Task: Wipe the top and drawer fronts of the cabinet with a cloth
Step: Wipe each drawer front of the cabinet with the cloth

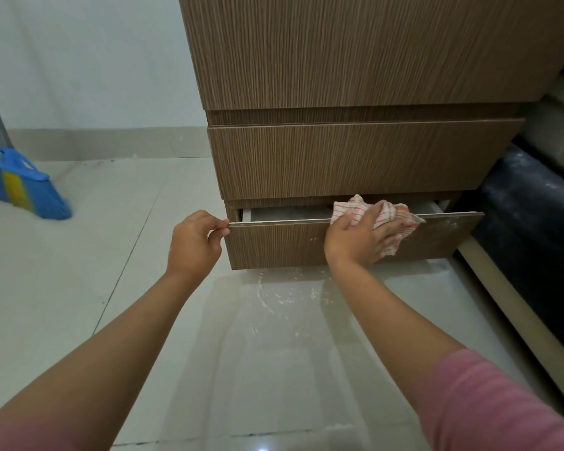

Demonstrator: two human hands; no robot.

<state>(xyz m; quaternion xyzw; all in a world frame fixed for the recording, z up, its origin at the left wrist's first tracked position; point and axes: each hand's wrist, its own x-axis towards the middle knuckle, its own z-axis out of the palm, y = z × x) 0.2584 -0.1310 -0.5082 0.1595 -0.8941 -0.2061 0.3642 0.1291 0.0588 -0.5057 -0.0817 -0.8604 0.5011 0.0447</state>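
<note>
At the foot of the cabinet (355, 60), bottom drawer (306, 245) pulled partly out, its front standing proud of the closed drawer (339, 159) above. Left hand (194, 244) pinching the top left corner of that front, thumb beneath the lip and fingers curled over the edge. Right hand (360, 237) bunched round the cloth (394, 219) (white with thin red stripes), pressing it on the front near the top edge, right of the middle; part of the cloth spilling over the lip into the drawer. Pale smears on the front to the right of the cloth, and white dust on the floor (274, 336) just below the drawer. Broom (23, 187) well to the left of the cabinet, against the wall.

Cloth probably soft, light and limp: best gripped in a wad under the palm, loose ends tucked so nothing drags. Drawer front stiff, likely smooth and rolling on runners, so prone to slide back under pressure; hence the steadying pinch at the corner. Top of the cabinet out of view.
</note>
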